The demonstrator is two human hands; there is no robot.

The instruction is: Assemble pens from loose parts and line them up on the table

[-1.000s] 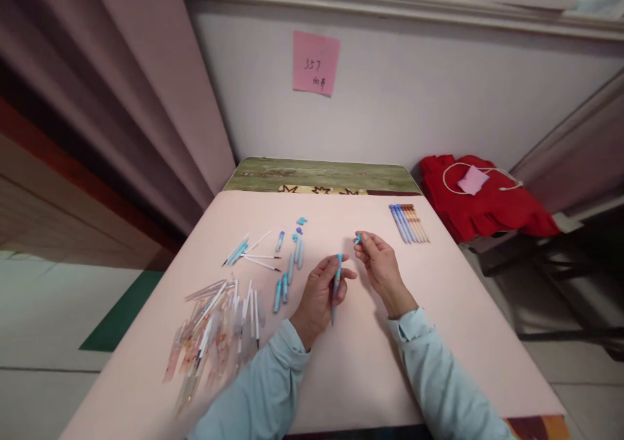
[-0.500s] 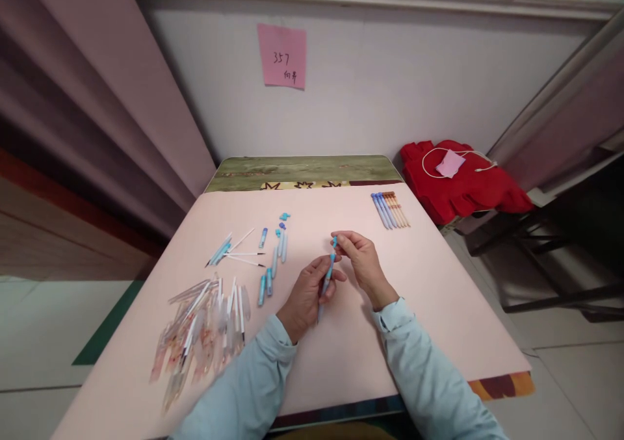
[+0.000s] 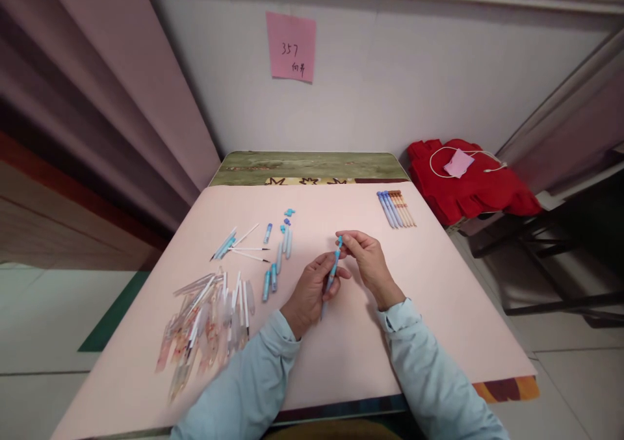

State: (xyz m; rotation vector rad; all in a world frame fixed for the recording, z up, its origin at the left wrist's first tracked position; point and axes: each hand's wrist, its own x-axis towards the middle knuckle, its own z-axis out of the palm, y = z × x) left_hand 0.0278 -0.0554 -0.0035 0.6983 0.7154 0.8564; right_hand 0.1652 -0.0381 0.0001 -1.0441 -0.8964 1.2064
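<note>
My left hand (image 3: 310, 290) is closed around a light blue pen (image 3: 333, 272), whose tip slants down toward the table. In the fingertips of my right hand (image 3: 369, 261) is a small bright blue pen topper (image 3: 340, 240), held at the pen's upper end. Whether the two parts touch, I cannot make out. Left of my hands lie pale blue pen barrels (image 3: 288, 244), darker blue grip sections (image 3: 266, 286), small blue toppers (image 3: 289, 212) and thin white refills (image 3: 249, 249).
A heap of clear and pinkish pen parts with refills (image 3: 195, 336) covers the left front of the pink table covering (image 3: 433, 336). Several blue and brown pens (image 3: 396, 209) form a row at the back right. Beyond the table is a red cloth (image 3: 468, 193) with a white cable.
My right hand has brought the topper closer to the pen's upper end. The whole view has shifted slightly. The parts on the table appear unmoved.
</note>
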